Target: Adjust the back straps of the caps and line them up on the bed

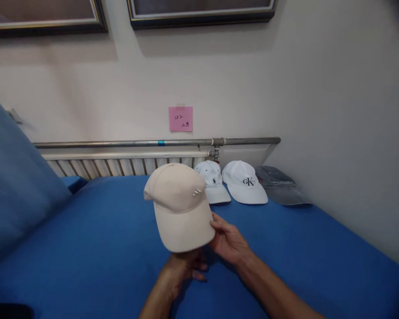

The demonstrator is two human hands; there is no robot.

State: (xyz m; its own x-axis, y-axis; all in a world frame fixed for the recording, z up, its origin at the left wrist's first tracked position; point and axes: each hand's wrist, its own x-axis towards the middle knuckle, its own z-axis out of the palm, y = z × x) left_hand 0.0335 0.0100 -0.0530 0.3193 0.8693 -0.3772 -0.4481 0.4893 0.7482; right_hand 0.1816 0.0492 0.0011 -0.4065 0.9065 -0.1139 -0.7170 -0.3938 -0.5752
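Note:
A beige baseball cap (179,195) with a small striped logo is held above the blue cloth, its brim tilted down towards me. My right hand (228,239) pinches the right edge of the brim, thumb on top and fingers underneath. Below the brim is my left hand (188,268), its upper part hidden by the cap. Its visible fingers point right and are apart, with nothing seen between them; whether this hand touches the cap's underside is hidden.
Behind, along the wall, lie a pale cap (213,177) with a small dark emblem, a white cap (242,181) lettered CK and a dark grey cap (279,185). A metal pipe (126,144), a radiator (96,167) and a pink note (181,119) are beyond. Blue fabric (9,177) hangs left.

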